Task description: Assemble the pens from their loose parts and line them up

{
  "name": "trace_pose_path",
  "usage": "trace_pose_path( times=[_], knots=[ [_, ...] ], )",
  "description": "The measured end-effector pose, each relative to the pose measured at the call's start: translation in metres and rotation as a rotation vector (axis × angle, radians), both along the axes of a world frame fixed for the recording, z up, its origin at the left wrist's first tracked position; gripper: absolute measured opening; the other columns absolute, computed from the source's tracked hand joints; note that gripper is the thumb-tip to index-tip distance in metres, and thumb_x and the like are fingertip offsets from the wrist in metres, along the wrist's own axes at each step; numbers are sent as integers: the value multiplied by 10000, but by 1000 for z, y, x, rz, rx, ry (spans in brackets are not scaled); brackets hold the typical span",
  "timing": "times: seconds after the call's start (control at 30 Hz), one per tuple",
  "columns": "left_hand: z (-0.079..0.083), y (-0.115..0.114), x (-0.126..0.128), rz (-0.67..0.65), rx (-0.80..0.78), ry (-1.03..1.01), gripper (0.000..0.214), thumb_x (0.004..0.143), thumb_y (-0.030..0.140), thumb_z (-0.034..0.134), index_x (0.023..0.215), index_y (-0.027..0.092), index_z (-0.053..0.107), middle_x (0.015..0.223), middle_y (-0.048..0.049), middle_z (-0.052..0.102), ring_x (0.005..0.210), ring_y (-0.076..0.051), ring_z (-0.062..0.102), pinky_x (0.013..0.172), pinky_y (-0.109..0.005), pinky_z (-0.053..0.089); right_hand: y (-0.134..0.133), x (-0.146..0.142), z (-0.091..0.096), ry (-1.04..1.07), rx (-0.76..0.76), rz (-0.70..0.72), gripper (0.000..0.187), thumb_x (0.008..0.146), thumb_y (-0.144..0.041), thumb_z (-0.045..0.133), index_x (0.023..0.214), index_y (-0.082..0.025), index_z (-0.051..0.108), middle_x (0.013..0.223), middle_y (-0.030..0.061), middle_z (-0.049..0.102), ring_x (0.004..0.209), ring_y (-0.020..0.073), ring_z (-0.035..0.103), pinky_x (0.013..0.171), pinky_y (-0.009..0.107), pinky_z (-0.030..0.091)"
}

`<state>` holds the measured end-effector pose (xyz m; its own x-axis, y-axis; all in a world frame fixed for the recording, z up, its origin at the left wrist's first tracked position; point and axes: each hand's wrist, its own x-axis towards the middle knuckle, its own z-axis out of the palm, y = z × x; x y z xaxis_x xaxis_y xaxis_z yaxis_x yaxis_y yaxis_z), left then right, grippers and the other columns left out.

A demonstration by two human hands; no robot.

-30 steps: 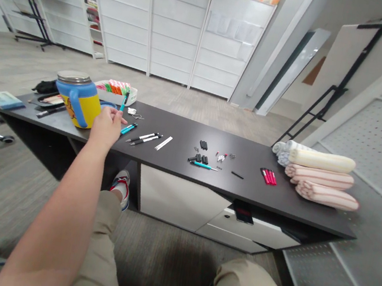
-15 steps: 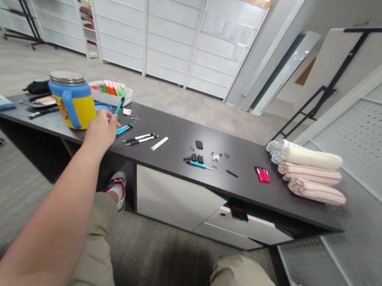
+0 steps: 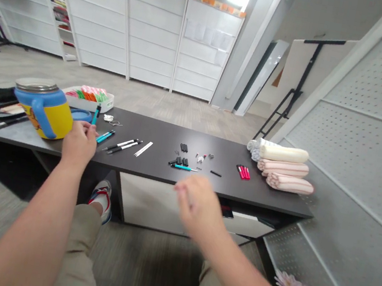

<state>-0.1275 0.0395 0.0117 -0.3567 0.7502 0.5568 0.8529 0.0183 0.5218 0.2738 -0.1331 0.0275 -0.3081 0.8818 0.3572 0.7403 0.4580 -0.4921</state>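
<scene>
Pens, black [image 3: 122, 144] and red [image 3: 243, 172], lie on the dark desk [image 3: 163, 133]. The left hand [image 3: 80, 141] pinches a teal pen [image 3: 96, 114] upright over the desk, just beside a yellow-and-blue mug [image 3: 44, 107] (lid on). The right hand [image 3: 198, 206] hovers before the desk's front edge, blurred, fingers loosely spread, holding nothing.
</scene>
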Motion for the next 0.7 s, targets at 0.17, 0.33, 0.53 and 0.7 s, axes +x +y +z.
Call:
trace_pose_path(
  times=[0.17, 0.33, 0.53, 0.7],
  knots=[
    [-3, 2, 0, 26, 49, -12, 162, 1061, 322, 513, 1093, 172, 565, 964, 14, 683, 793, -189, 566, 766, -278, 346, 69, 137, -4, -154, 44, -563, 407, 1036, -413, 668, 1389, -211, 633, 1473, 129, 591, 1272, 298, 616, 1077, 544, 523],
    [-3, 5, -1, 79, 63, -14, 167, 1035, 326, 536, 1098, 176, 571, 895, 17, 673, 740, -193, 546, 728, -274, 313, 97, 217, -27, -295, 30, -739, 313, 1013, -279, 568, 1250, -191, 754, 1318, 167, 711, 1177, 314, 657, 1038, 444, 496],
    [-7, 9, -3, 113, 49, 19, 191, 1023, 367, 526, 1074, 188, 571, 924, 0, 696, 744, -200, 572, 733, -282, 344, 100, 242, -48, -373, 92, -862, 295, 991, -270, 542, 1154, -124, 740, 1078, 188, 743, 1013, 314, 669, 934, 402, 475],
    [-4, 2, 2, 86, 53, -36, 204, 1032, 368, 497, 1122, 190, 541, 954, -36, 720, 839, -243, 622, 819, -331, 419, 104, 244, -53, -408, 106, -832, 276, 992, -291, 573, 1180, -162, 729, 1089, 153, 749, 975, 288, 668, 891, 366, 461]
  ],
)
